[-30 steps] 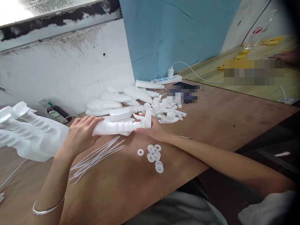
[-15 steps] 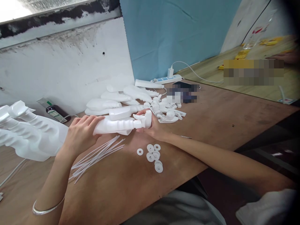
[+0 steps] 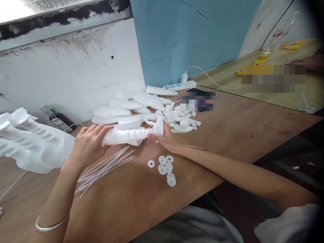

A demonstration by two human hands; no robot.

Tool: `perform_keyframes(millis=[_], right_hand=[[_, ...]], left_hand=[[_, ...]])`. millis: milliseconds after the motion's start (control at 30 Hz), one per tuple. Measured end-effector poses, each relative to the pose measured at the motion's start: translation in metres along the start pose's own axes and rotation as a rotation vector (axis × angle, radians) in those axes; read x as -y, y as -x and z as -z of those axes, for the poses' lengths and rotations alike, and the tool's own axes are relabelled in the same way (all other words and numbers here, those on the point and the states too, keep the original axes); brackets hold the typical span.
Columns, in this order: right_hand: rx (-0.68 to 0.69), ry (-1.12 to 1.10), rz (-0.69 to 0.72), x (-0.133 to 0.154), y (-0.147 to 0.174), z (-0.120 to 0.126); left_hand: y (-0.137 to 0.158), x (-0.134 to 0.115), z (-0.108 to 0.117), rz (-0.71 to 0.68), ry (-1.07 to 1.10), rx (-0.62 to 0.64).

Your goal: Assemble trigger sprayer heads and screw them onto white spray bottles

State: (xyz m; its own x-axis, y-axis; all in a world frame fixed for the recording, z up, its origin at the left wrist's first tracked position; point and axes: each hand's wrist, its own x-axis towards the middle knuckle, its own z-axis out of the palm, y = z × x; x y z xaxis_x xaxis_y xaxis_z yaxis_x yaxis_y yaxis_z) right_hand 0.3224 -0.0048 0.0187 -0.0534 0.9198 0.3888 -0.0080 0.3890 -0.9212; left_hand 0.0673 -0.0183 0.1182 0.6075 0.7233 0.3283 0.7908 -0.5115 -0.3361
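Observation:
A white spray bottle (image 3: 126, 135) lies sideways in the air between my hands, its neck pointing right. My left hand (image 3: 92, 141) is closed round the bottle's base end. At the other end, the fingers of my right hand (image 3: 168, 136) are wrapped round the white trigger sprayer head (image 3: 159, 126) at the neck; part of the head is hidden by them. Below the bottle lie several thin white tubes (image 3: 107, 168). Several flat white washers (image 3: 165, 165) rest on the table below my right wrist.
White bottles (image 3: 111, 113) lie piled behind, beside a heap of sprayer heads (image 3: 183, 121). Assembled spray bottles (image 3: 37, 145) stand at left, near a dark bottle (image 3: 62, 121). A power strip (image 3: 179, 85) lies at the back. Another person's hand (image 3: 310, 62) shows at far right.
My right hand has turned and its fingers have shifted round the sprayer head, the thumb now over the neck. My left hand keeps its hold on the bottle with little movement.

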Motion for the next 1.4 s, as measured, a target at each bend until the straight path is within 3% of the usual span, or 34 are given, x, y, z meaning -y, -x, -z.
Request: perform_keyframes(millis=[200,400,633,900,1033,1200,1400], right_hand=[[0.141,-0.038,0.104,0.002,0.001,0.004],[0.022,0.054,0.036,0.004,0.000,0.002],[0.050,-0.197,-0.147,0.007,-0.002,-0.005],[-0.040,-0.113,-0.054,0.009,-0.006,-0.002],[-0.106,-0.101,-0.107,0.011,-0.007,-0.002],[-0.105,-0.316,-0.293,0.014,-0.006,-0.006],[-0.025,-0.427,-0.320,0.011,-0.005,-0.006]], left_hand=[[0.000,0.001,0.001,0.018,0.014,0.032],[0.000,0.001,0.002,0.001,-0.005,0.001],[0.001,-0.002,0.001,-0.006,-0.055,-0.037],[0.000,-0.003,0.003,-0.020,-0.047,-0.024],[0.000,-0.005,0.003,-0.039,-0.124,-0.126],[0.004,-0.002,0.001,-0.116,-0.249,-0.290],[0.004,0.000,0.001,-0.085,-0.255,-0.315]])
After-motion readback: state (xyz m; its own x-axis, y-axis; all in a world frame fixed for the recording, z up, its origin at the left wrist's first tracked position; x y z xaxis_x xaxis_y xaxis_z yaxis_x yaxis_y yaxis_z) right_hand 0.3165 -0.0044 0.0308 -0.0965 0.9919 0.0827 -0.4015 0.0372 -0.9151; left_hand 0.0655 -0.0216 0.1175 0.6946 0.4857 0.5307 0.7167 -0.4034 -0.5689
